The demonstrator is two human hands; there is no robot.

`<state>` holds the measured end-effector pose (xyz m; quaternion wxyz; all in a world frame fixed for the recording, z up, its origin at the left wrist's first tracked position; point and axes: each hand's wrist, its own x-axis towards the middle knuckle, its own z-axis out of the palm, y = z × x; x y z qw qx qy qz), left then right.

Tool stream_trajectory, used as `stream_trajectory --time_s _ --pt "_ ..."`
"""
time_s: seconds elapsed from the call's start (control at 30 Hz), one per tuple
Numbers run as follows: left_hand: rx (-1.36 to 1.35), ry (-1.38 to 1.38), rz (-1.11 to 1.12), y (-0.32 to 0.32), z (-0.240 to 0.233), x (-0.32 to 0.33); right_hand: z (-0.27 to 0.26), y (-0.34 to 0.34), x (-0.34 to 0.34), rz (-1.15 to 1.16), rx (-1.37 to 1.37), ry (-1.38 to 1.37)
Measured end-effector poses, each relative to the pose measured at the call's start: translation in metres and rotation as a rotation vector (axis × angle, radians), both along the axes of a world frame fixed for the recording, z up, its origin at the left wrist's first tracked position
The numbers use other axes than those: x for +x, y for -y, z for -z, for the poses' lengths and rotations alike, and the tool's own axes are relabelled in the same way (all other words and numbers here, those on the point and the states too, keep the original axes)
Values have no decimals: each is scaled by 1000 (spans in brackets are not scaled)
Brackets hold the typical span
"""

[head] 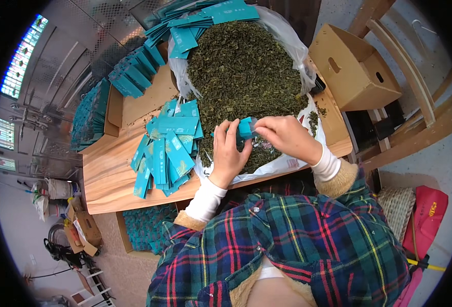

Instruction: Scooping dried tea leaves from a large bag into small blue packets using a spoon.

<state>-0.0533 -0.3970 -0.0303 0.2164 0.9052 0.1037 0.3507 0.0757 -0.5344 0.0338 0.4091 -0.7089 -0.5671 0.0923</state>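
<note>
Over the near edge of a heap of dried leaves (245, 65), my left hand (228, 151) holds a teal paper packet (245, 128). At the packet's right end, my right hand (287, 136) pinches a small translucent piece, perhaps a scoop or an inner bag; which of these I cannot tell. The leaves lie in an open white plastic bag (302, 50) spread on the wooden table (107, 180). Left of my left hand lies a loose pile of flat teal packets (168, 149), some bearing writing and a leaf print.
Teal packets stand in rows in a cardboard box (114, 107) at the left, and more lie stacked behind the leaves (233, 11). An empty cardboard box (348, 73) stands at the right beside a wooden frame (406, 65). Below the table is a box of teal packets (149, 230).
</note>
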Motion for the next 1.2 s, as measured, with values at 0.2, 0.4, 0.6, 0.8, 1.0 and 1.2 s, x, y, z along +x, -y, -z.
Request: stream_trajectory --time_s 0.2,0.4,0.6,0.8,1.0,1.2 --pt "16 -52 16 -9 0 -4 5 -4 11 9 -42 -660" --pt "-25 -35 23 -18 -8 -5 -23 3 35 -31 -113 -700" --pt "-231 4 3 -40 -13 -6 2 -42 61 -6 1 -776" --pt "-495 53 56 -43 -7 -6 55 -113 62 108 -98 -922" --pt "-729 88 93 -45 -3 -7 61 -127 87 247 152 -782" --pt "-964 75 139 -52 -5 -5 52 -109 88 260 179 -469"
